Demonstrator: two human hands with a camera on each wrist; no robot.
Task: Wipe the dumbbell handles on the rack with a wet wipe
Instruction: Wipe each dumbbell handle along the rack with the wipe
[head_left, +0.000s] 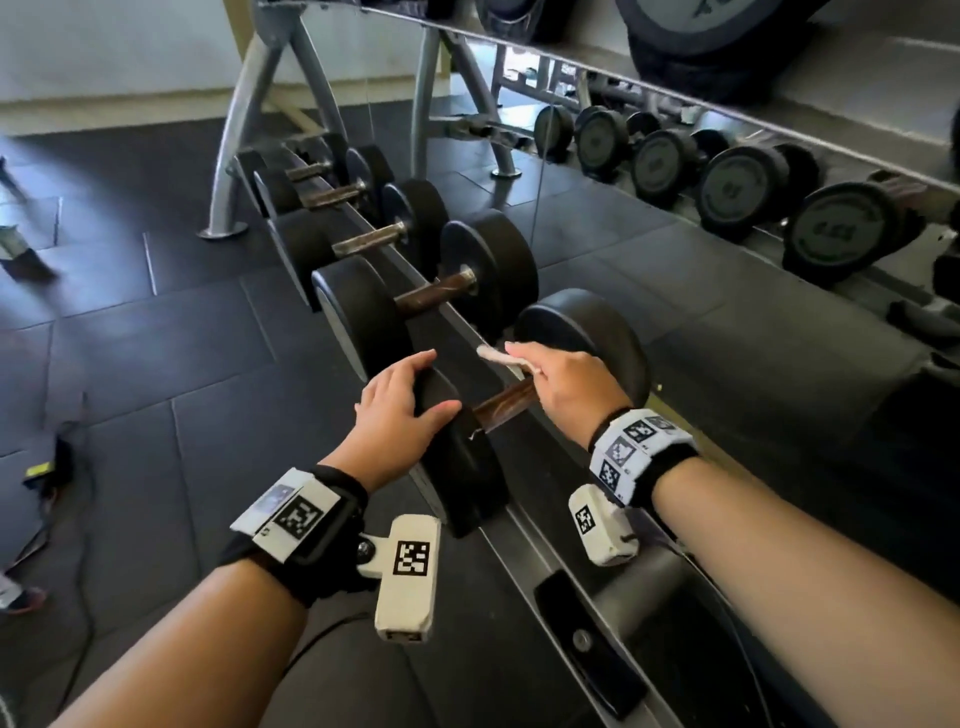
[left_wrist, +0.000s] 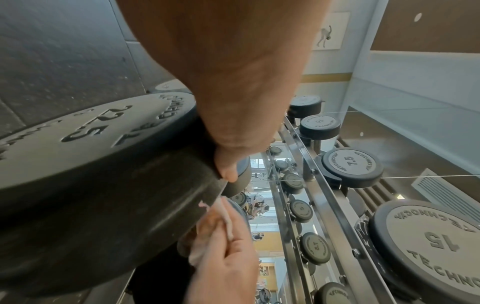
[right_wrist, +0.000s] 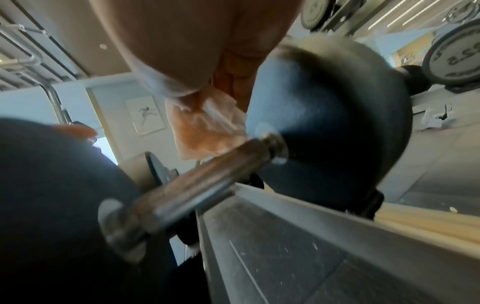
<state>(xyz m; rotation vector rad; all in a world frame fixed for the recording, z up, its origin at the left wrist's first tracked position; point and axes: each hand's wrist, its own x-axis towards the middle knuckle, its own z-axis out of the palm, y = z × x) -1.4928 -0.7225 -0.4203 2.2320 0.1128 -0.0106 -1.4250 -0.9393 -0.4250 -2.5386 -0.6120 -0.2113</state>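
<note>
- Far left in the head view: dark rubber floor tiles (head_left: 130, 364), with a cable and a small black and yellow item lying near the edge.
- Left hand (head_left: 400, 402) draped over the top of the near head (head_left: 457, 457) of the closest dumbbell; fingers spread over the outer rim, thumb lying along the inner edge toward the bar. Resting and pressing rather than pinching; from the left wrist view, thumb tip (left_wrist: 228, 170) hooked on the rubber edge of that head, stamped 22.5.
- Between the two hands: handle (head_left: 506, 402), a brownish metal bar, bare along its near half, running to the far head (head_left: 597, 338). Dumbbell seated across the grey rack rail (head_left: 524, 525).
- Right hand (head_left: 563, 387) over the far end of the handle, fingers curled down and pinching a crumpled wet wipe (head_left: 496, 357); a white tail of it pokes out past the fingers.
- From the right wrist view: wet wipe (right_wrist: 207, 131) bunched under the fingers just above the bar by the collar next to the far head; contact with the metal cannot be told for sure through the blur.
- Further along the rail, away from the person: four more dumbbells (head_left: 431, 291) in a row, handles bare.
- Right side: mirror (head_left: 779, 218) showing reflected dumbbell ends in a line.
</note>
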